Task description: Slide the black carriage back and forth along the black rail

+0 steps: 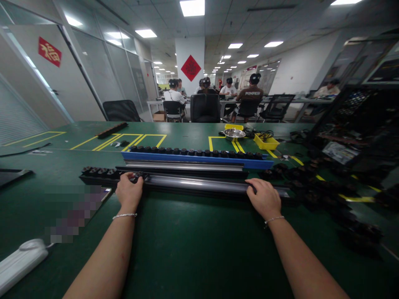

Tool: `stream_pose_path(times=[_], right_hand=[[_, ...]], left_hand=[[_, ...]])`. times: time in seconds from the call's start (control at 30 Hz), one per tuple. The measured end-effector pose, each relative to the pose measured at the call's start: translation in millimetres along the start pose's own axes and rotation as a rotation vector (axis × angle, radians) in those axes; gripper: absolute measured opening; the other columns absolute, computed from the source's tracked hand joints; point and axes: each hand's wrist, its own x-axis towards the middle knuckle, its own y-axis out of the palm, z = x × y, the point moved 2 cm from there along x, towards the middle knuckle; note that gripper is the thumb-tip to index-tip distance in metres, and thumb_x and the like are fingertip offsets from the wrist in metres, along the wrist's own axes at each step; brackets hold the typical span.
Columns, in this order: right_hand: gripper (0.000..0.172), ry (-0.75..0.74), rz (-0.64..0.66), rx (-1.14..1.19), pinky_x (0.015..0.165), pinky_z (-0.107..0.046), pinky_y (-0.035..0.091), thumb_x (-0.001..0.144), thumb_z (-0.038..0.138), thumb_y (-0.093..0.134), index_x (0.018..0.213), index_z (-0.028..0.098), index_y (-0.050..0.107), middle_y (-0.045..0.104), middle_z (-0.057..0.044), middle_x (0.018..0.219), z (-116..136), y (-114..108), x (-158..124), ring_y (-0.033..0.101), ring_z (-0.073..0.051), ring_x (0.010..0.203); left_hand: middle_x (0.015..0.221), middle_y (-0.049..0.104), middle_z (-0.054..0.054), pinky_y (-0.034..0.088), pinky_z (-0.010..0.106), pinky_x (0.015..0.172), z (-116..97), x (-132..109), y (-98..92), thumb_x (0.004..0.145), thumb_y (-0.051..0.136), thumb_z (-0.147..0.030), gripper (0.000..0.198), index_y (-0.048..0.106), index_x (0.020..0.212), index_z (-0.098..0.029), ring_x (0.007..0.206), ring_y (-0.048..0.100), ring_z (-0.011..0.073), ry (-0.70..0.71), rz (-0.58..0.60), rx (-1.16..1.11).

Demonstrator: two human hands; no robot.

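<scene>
A long black tray with a shiny metallic channel (196, 185) lies across the green table in front of me. At its left part, my left hand (129, 193) is closed, thumb and fingers pinching a small black block (139, 176). Several similar black blocks (99, 171) sit in a row further left. My right hand (264, 198) grips the channel's edge near its right end, fingers bent over it; the fingertips are partly hidden. Just behind lies a second metallic channel (187, 167), and beyond it a blue rail (193, 157) carries a row of black blocks.
Loose black blocks (321, 193) are heaped at the right. Farther back are a metal bowl (234, 133) and a yellow bin (267, 143). A phone (77, 214), partly blurred, and a white power strip (23, 259) lie at left. People (251, 93) sit at distant desks.
</scene>
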Motion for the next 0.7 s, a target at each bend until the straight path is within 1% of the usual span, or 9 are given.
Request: stream_pose_path(times=[0.2,0.37,0.7], right_hand=[[0.031,-0.018,-0.01,0.008,0.081,-0.035,0.042,0.079,0.025,0.042,0.099,0.024,0.066,0.065,-0.002,0.108,-1,1,1,0.054,-0.021,0.1],[0.031,0.002,-0.008,0.01,0.081,-0.036,0.042,0.079,0.026,0.043,0.099,0.025,0.066,0.064,-0.001,0.109,-1,0,1,0.054,-0.021,0.101],[0.032,0.0,0.0,0.015,0.079,-0.036,0.042,0.079,0.026,0.042,0.099,0.024,0.066,0.064,-0.002,0.108,1,-2,0,0.054,-0.021,0.1]], left_hand=[[0.103,0.065,0.009,0.044,0.039,0.084,-1,-1,0.1,0.072,0.057,-0.036,0.038,0.052,0.105,-0.018,0.098,0.059,0.0271,0.012,0.002,0.006],[0.101,0.066,0.007,0.043,0.038,0.085,-8,-5,1.2,0.071,0.058,-0.037,0.039,0.051,0.106,-0.02,0.096,0.061,0.0258,0.047,0.046,0.006],[0.096,0.067,0.005,0.032,0.041,0.097,-20,-13,0.2,0.07,0.059,-0.036,0.037,0.05,0.103,-0.021,0.099,0.059,0.0235,0.094,0.086,0.017]])
